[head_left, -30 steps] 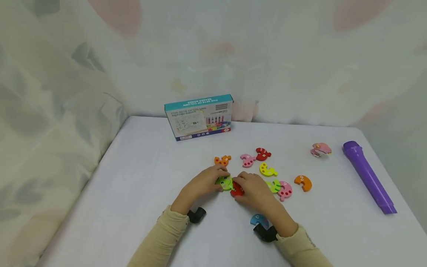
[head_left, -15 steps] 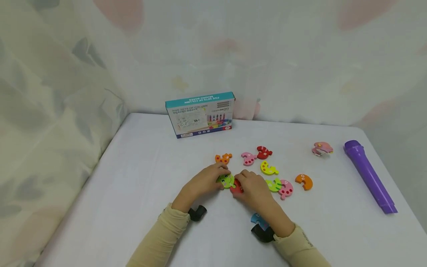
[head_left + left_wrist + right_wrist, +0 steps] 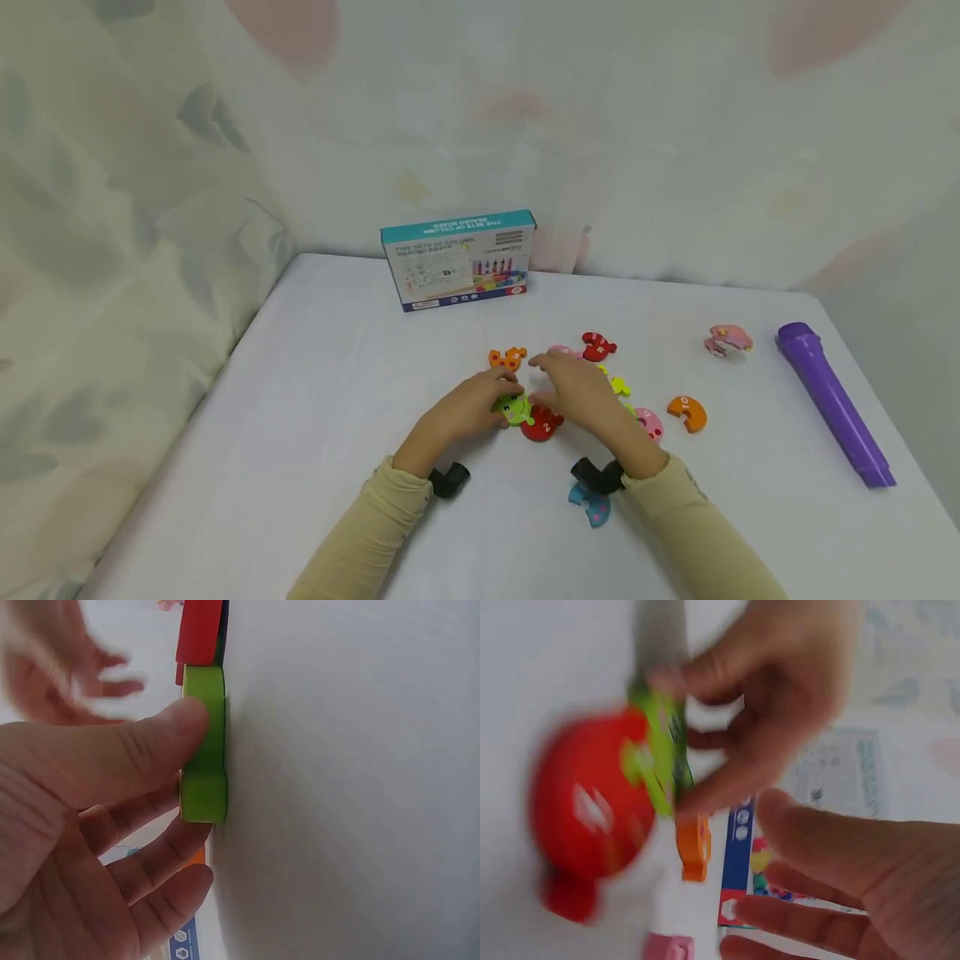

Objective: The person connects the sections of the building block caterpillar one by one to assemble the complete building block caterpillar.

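Observation:
My left hand [image 3: 471, 406] pinches the green smiling-face puzzle piece [image 3: 516, 409] between thumb and fingers; the left wrist view shows the thumb on the edge of the green piece [image 3: 204, 750]. Joined to its right side lies a red puzzle piece [image 3: 542, 425] marked 2. My right hand [image 3: 577, 390] hovers just above and right of the red piece, its fingers loosely spread and holding nothing. In the right wrist view the red piece [image 3: 592, 796] is blurred, and the right hand [image 3: 840, 881] stands apart from it. An orange piece [image 3: 507, 358] lies beyond the left fingers.
Pink [image 3: 651, 425], yellow [image 3: 620, 386] and red pieces [image 3: 597, 346] lie around the right hand, some partly hidden. An orange piece [image 3: 687, 413] marked 10 lies farther right, a blue piece [image 3: 592, 505] nearer. A box [image 3: 459, 260], pink trinket [image 3: 728, 340] and purple microphone-shaped tube [image 3: 834, 404] stand farther out.
My right hand has let go of the red piece and moved up and to the right, uncovering its number. The left hand keeps its hold on the green piece.

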Available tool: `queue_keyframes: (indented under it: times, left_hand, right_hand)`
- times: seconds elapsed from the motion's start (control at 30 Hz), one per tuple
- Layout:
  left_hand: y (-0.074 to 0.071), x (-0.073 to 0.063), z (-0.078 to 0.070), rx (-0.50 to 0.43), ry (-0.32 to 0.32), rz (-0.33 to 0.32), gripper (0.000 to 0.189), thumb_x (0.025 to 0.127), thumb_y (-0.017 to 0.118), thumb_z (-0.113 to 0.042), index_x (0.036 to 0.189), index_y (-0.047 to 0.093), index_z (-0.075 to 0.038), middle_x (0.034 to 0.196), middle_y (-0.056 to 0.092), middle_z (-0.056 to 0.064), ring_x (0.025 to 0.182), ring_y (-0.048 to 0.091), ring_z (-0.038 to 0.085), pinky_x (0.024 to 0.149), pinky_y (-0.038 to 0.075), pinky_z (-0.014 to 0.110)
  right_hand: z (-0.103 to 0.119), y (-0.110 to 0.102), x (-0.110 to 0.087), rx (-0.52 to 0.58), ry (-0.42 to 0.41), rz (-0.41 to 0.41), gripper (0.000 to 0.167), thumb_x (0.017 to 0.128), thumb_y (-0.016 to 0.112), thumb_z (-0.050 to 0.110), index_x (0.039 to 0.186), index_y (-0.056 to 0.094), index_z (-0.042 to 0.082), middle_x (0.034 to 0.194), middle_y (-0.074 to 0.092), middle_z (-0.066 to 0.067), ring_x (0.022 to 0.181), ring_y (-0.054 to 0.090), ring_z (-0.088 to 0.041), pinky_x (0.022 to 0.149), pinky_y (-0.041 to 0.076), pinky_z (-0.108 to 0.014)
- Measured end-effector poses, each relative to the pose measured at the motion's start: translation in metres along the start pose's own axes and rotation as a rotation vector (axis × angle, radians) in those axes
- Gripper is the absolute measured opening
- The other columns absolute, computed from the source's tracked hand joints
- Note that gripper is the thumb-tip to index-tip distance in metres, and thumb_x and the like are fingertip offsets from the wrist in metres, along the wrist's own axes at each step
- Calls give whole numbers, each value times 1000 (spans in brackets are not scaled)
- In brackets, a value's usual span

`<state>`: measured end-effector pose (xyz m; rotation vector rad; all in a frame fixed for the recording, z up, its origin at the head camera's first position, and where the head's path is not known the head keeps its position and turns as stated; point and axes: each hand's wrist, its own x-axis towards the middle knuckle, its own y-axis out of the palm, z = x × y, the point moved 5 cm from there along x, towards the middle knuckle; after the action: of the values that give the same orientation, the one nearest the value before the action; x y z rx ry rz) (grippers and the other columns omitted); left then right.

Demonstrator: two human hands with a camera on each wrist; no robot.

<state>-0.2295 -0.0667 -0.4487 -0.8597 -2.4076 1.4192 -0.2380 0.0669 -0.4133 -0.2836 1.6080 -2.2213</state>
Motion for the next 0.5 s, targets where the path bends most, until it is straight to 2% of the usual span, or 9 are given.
queue_keyframes:
  times: [0.1, 0.23, 0.37, 0.5]
  left_hand:
    - [2, 1, 1, 2, 7, -3, 47, 75, 76, -13, 120, 62, -10, 123, 52, 3, 113, 50, 16, 99, 40, 31]
    - [4, 1, 2, 4, 18, -6, 49, 74, 77, -12, 121, 62, -10, 126, 51, 5, 115, 49, 17, 100, 39, 31]
    - [3, 1, 0, 8, 32, -18, 50, 74, 77, -12, 121, 61, -8, 131, 49, 6, 121, 46, 19, 102, 37, 31]
    - [1, 0, -1, 30, 42, -36, 48, 74, 77, -11, 119, 62, -6, 128, 50, 6, 119, 47, 17, 101, 38, 29]
  right_hand:
    - [0, -10, 26, -42, 6, 3, 46, 80, 72, 30, 119, 60, 9, 108, 63, -9, 93, 61, -23, 72, 54, -37]
    - [7, -5, 55, -127, -11, 86, 44, 81, 71, 29, 120, 60, 12, 109, 60, -8, 88, 61, -23, 69, 54, -37]
    - [12, 6, 73, -166, 12, 164, 43, 81, 71, 31, 118, 60, 14, 107, 57, -7, 84, 59, -23, 68, 53, -39]
    - [14, 13, 82, -170, 103, 180, 44, 80, 68, 44, 107, 61, 10, 97, 58, -7, 76, 57, -23, 66, 52, -39]
